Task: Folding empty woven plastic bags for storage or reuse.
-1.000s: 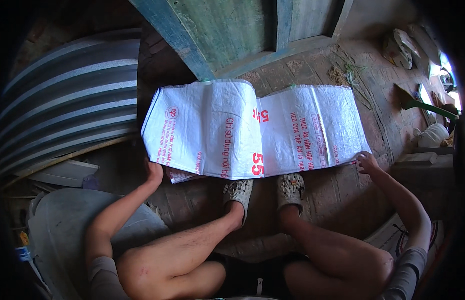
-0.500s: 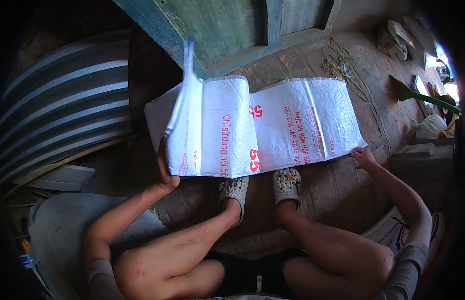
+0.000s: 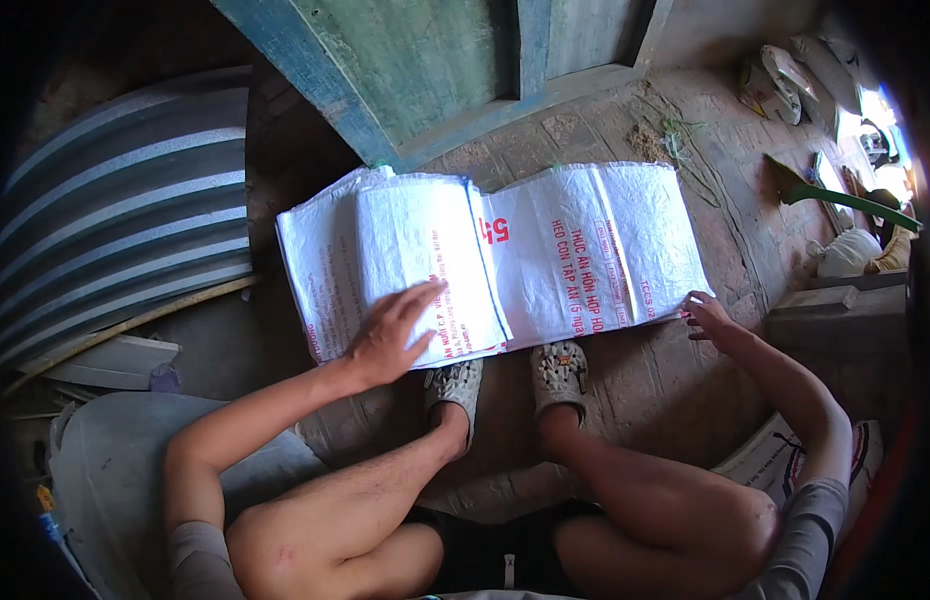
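Below me, through the camera worn on a person's head, spreads a worn brick floor (image 3: pixel 650 390), dim and dusty, with its joints showing. At the far side stands a weathered blue-green wooden panel (image 3: pixel 425 75), framed like a door. To the left, in shadow, leans a grey corrugated sheet (image 3: pixel 135 190), with a thin pole (image 3: pixel 135 322) along its lower edge. To the right, bright light enters beside a green-handled tool (image 3: pixel 855 203), a grey block (image 3: pixel 835 320) and some filled bags (image 3: pixel 775 85). Bits of greenery (image 3: pixel 683 140) lie near the panel.

White plastic sacking (image 3: pixel 575 255) with red print lies in flat layers at the centre, just beyond the person's two pale clogs (image 3: pixel 558 375). Its long axis runs left to right across the person's front, the right end slightly farther away than the left. On its right half, the lines of print run crosswise, from the far edge toward the near one. A layer folded over the left half ends near the middle in a dark blue edge.

The left hand (image 3: pixel 393 335) is spread wide, palm down over that folded layer. The right hand (image 3: pixel 710 318) is at the near right corner, fingers bent; I cannot tell whether it pinches the edge.
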The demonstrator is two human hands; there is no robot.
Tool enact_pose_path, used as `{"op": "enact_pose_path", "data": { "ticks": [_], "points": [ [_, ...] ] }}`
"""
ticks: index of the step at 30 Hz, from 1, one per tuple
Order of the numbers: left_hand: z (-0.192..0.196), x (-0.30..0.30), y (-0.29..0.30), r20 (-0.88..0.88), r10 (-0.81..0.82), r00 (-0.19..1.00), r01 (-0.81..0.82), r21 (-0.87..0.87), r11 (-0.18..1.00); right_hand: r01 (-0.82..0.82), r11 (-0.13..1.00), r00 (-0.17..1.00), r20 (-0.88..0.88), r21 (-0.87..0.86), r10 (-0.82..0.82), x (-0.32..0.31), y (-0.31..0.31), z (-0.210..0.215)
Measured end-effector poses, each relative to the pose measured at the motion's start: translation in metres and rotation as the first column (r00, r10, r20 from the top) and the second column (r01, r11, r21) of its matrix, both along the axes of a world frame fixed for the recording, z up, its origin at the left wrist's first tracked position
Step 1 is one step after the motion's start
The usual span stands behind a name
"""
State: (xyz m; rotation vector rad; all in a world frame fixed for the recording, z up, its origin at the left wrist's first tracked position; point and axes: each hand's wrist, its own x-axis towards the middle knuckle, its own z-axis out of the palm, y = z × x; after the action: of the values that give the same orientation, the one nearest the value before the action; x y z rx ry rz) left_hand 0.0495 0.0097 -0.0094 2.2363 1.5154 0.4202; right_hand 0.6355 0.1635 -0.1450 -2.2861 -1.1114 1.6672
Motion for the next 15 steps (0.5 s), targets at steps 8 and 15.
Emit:
{"op": "enact_pose_path", "data": {
  "ticks": [8,15],
  "points": [
    [-0.081,-0.098,0.001,0.31,0.704,0.639,-0.587,-0.394,0.707,0.013,0.969,0.985,0.163,0.246,-0.055,0.016,0.03,-0.006],
    [-0.114,-0.115,-0.002,0.383,0.751,0.538,-0.417,-0.653,0.632,0.107,0.909,0.975,0.135,0.403,-0.175,0.006,0.058,0.002]
  ]
}}
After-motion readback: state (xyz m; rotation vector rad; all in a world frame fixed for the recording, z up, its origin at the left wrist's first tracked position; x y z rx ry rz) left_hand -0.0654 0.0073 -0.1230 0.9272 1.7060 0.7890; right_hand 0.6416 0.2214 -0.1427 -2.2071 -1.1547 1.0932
